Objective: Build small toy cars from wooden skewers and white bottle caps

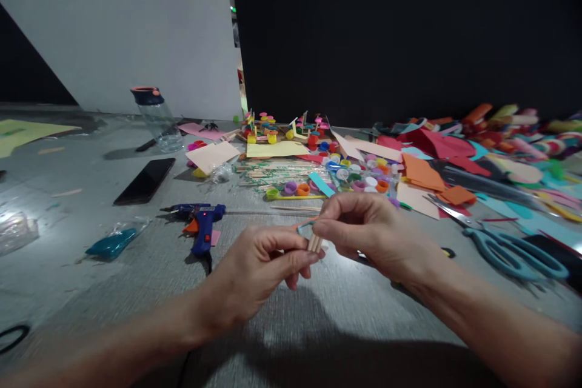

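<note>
My left hand [261, 264] is closed, thumb and fingers pinching a small bundle of short pale wooden sticks [314, 244]. Right beside it, my right hand [370, 227] pinches a thin light-blue strip [304, 228] at the upper end of the sticks. An orange edge shows just behind the fingertips; what it belongs to is hard to make out. Both hands meet in front of me above the grey table [300, 327]. To the left of them lies a blue glue gun [202, 227], its small red light on.
Blue-handled scissors [504, 248] lie at the right. Behind the hands are packed wooden sticks [277, 173], coloured caps [303, 189] and orange paper [422, 171]. A phone [145, 182], a bottle [159, 124] and a bag with teal contents [113, 244] are on the left.
</note>
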Demonstrator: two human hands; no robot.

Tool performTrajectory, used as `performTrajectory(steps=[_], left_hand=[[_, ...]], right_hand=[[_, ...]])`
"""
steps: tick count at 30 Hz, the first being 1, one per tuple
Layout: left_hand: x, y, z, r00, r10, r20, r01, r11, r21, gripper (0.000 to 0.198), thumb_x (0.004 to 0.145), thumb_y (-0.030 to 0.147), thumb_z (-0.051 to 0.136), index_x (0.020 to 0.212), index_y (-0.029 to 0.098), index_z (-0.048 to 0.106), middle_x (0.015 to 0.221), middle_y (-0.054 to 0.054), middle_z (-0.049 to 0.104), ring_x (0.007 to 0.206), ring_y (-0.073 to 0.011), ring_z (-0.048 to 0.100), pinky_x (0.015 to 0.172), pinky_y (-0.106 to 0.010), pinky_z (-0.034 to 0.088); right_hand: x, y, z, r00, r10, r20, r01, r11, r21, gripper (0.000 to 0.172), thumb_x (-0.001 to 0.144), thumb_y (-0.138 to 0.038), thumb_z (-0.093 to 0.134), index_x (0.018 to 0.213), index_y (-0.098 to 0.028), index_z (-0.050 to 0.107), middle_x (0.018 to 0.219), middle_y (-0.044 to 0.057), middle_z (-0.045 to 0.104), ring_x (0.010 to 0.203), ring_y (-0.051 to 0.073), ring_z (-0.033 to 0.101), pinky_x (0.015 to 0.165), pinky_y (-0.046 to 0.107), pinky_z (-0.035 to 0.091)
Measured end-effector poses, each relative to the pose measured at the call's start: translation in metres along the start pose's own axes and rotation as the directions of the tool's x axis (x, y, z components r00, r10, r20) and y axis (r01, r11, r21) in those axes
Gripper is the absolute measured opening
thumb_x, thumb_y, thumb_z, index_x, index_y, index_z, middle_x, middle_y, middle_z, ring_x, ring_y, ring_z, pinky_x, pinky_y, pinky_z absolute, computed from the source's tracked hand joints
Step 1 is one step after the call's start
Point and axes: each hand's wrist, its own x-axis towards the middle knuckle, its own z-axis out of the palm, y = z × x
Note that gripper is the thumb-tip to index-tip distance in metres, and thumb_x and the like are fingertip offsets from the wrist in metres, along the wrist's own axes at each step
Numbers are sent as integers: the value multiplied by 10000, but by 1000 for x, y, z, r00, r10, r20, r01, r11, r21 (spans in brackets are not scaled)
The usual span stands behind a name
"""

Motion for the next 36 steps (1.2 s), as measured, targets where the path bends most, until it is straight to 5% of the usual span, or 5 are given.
performTrajectory(steps=[7, 18, 29, 32, 36], left_hand=[[0, 1, 4, 998, 61, -13, -61, 998, 4, 363, 938, 346, 624, 645, 132, 645, 716, -40, 643, 684, -145, 597, 637, -258, 460], [1, 1, -1, 992, -105, 70, 116, 977, -178, 264, 886, 333, 674, 741, 118, 724, 726, -37, 673, 641, -128, 595, 641, -254, 513], [-1, 0, -6, 968, 249, 13, -248, 955, 161, 322, 947, 292, 633, 675, 127, 681, 675, -34, 666, 657, -138, 601, 654, -255, 450], [-2, -1, -5, 968, 252, 11, -250, 954, 166, 318, 942, 292, 640, 673, 129, 683, 678, -36, 667, 664, -141, 608, 661, -259, 454], [0, 2, -6, 994, 110, 8, -110, 994, 0, 291, 909, 292, 668, 666, 134, 692, 660, -30, 660, 640, -137, 594, 627, -251, 457]], right_hand=[[-2, 7, 4, 998, -7, 64, 1, 996, 94, 248, 844, -361, 775, 746, -188, 627, 567, -44, 653, 409, 58, 531, 426, 180, 402], [-4, 6, 6, 996, -21, 92, 6, 987, 159, 253, 839, -334, 792, 757, -177, 612, 622, -34, 693, 435, 62, 611, 441, 155, 471], [-4, 13, 7, 988, -24, 155, -19, 962, 274, 203, 862, -294, 770, 789, -177, 620, 679, -19, 717, 451, 73, 612, 433, 171, 492], [-4, 13, 8, 987, -28, 161, -20, 958, 288, 204, 861, -297, 769, 781, -180, 622, 669, -29, 707, 447, 75, 612, 436, 177, 498], [-5, 11, 9, 989, -43, 141, 5, 965, 263, 230, 853, -321, 774, 775, -183, 608, 672, -17, 709, 447, 79, 603, 426, 181, 477]])
